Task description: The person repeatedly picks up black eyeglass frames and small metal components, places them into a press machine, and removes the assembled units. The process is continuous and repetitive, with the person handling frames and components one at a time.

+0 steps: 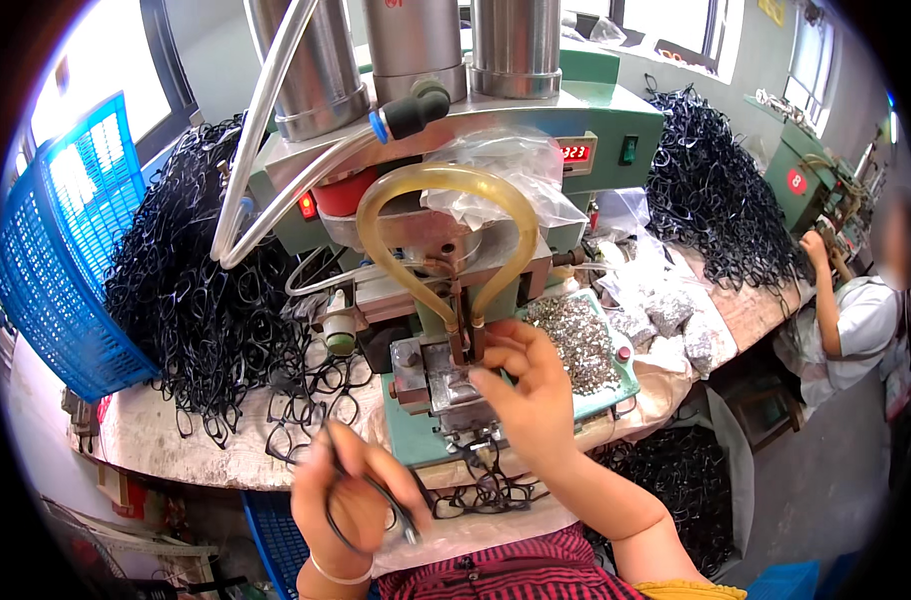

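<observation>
My left hand (356, 490) is closed around a thin black eyeglass frame (338, 520), held low in front of the bench and slightly blurred. At the machine's metal fixture (456, 385), my right hand (529, 385) reaches in with bent fingertips by the upright tool under the tan hose loop (446, 175). Its fingers are curled together; whatever they pinch is too small or hidden to make out. More black eyeglass frames (486, 490) lie just below the fixture. A green tray (628, 385) of tiny metal pieces (576, 345) sits right of my right hand.
Large tangled heaps of black frames lie at left (196, 270) and right (711, 190). A blue basket (71, 240) leans at far left. Clear plastic bags (666, 310) rest beyond the tray. Another person (856, 310) works at a green machine (801, 180) on the far right.
</observation>
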The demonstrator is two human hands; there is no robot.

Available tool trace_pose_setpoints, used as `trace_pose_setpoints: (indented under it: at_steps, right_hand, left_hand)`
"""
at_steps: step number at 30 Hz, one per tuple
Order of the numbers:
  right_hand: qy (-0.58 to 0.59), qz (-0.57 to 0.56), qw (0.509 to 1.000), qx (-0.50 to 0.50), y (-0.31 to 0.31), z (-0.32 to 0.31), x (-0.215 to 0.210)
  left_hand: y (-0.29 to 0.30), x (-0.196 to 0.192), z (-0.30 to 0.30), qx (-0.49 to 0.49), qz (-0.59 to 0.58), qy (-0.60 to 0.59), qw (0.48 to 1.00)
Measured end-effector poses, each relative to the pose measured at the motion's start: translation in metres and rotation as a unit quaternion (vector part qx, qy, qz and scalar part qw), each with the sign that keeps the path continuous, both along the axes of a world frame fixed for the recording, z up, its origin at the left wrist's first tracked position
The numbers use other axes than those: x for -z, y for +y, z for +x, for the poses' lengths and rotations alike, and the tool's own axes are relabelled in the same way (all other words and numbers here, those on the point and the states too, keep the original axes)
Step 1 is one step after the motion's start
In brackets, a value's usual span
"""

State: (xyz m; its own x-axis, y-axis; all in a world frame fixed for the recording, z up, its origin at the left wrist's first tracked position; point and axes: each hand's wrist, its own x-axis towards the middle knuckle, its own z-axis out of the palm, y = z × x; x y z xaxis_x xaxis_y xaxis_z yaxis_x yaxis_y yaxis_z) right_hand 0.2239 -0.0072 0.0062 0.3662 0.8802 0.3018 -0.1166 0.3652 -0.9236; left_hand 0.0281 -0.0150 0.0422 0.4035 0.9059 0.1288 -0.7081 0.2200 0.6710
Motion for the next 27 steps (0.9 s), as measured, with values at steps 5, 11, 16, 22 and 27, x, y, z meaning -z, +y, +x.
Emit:
trace_pose_setpoints:
  at_steps: [5,11,16,22,27]
  right_hand:
    - [-0.127,-0.051,0.99,-0.038,-0.007,0.027,-0.003]
    - [-0.514,-0.165,0.803,0.252,0.006,0.111,0.081]
    - [-0.479,-0.107,0.824,0.284,0.006,0.117,0.098]
    - [-0.437,-0.084,0.836,0.322,-0.001,0.123,0.098]
    - [-0.373,-0.041,0.866,0.332,-0.009,0.113,0.088]
  left_hand:
    - [0.005,0.004,0.038,0.285,-0.199,0.123,0.929]
    - [0.011,0.042,0.054,0.317,-0.241,0.008,0.917]
    - [0.011,0.04,0.056,0.323,-0.218,-0.003,0.921]
    - [-0.001,0.04,0.027,0.308,-0.074,0.141,0.938]
    - [0.005,0.028,-0.076,-0.351,0.174,0.495,0.776]
